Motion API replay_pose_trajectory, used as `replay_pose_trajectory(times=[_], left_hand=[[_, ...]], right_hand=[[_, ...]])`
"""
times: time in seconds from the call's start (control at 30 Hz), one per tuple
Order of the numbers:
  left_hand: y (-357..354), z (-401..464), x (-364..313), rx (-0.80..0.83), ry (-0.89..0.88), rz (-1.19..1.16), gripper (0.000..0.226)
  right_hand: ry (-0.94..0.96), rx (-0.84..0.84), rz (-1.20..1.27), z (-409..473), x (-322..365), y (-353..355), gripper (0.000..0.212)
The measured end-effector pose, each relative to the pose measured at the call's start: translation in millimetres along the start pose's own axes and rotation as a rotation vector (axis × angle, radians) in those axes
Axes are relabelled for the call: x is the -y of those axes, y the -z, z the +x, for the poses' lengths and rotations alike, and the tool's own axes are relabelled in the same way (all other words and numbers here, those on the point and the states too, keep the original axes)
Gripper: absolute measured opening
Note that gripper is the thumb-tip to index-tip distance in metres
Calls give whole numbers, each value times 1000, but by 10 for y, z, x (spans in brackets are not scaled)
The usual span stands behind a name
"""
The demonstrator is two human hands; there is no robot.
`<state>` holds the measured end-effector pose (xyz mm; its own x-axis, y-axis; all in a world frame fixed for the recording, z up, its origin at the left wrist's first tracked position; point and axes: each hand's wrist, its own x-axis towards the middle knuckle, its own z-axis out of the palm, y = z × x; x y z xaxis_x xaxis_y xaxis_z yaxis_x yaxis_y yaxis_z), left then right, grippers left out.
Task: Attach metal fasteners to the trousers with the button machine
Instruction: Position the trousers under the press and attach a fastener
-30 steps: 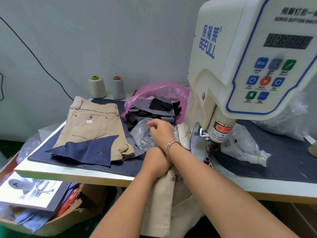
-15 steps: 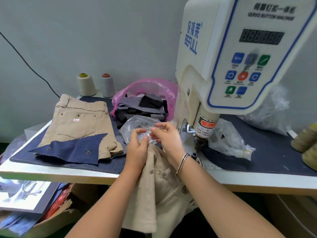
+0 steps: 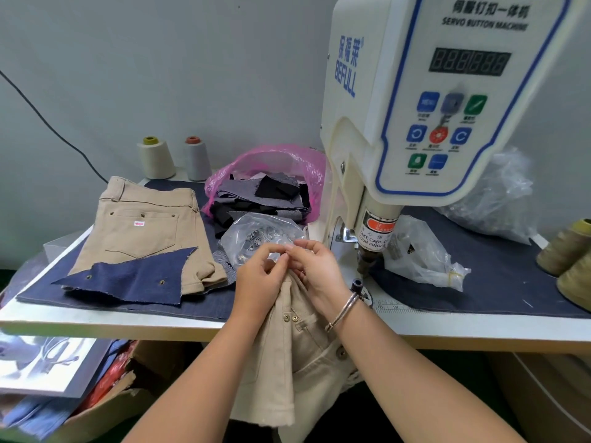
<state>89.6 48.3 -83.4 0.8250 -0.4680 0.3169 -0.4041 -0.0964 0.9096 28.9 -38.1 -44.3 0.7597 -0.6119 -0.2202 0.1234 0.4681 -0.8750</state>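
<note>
Beige trousers draped off table edge, below cream button machine.

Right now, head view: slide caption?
Both hands, left and right, pinch beige trousers beside the button machine.

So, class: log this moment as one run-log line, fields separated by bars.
stage: fastener prep | left hand: pinching something small, unclear | right hand: meeting it fingertip to fingertip | trousers: draped beneath hands | button machine: untouched

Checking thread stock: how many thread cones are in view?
4: cream cone and grey cone by the back wall, two olive cones at the table's right edge. More may sit off-frame.
</note>
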Motion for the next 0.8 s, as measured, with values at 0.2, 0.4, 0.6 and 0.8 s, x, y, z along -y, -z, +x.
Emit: replay_pose_trajectory(times=[0.2,0.4,0.6,0.8], left_hand=[[2,-14,-7,-17,-9,-2,16],[-13,4,26,-7,27,60,16],[-28,16,20,-3,48,127,13],[-9,1,-23,7,22,116,10]], right_hand=[[-24,14,29,-19,-9,16,7],[39,-79,-205,7,-69,-7,8],[97,-147,-409,48,-105,-7,14],[321,-95,-695,-22,-55,32,11]])
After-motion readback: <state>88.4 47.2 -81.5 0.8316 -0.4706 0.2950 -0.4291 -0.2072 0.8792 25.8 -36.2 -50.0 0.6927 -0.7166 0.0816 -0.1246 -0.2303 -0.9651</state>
